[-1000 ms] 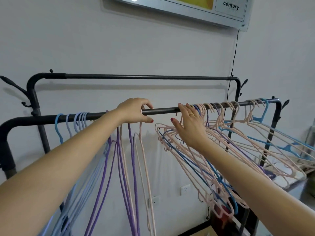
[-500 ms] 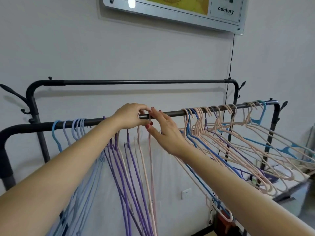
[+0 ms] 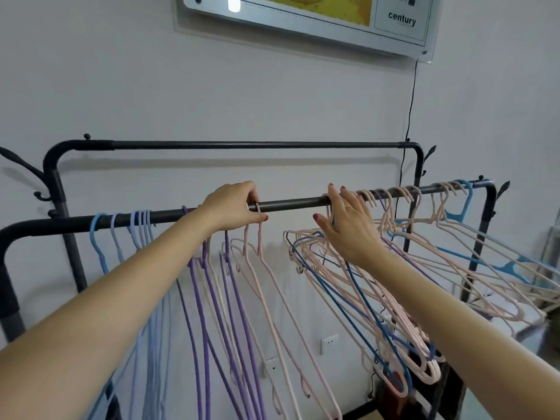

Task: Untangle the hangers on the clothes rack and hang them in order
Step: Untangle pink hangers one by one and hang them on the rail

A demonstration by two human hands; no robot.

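Left hand [image 3: 235, 206] curled over front rail [image 3: 291, 204], pinching hook of pink hanger [image 3: 266, 268] against it. Right hand [image 3: 348, 228] farther right on same rail, fingers spread and relaxed, resting among hooks of tangled pink and blue hangers [image 3: 363, 298], gripping nothing clearly. Below left hand, purple hangers [image 3: 209, 298] hanging straight; left of that wrist, light blue hangers [image 3: 121, 225] in a row. Bare stretch of rail between both hands.

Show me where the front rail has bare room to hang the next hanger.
The front rail is bare between the left hand and the right hand. Left of that hang purple hangers and blue hangers; right of it, tangled pink hangers crowd the rail.
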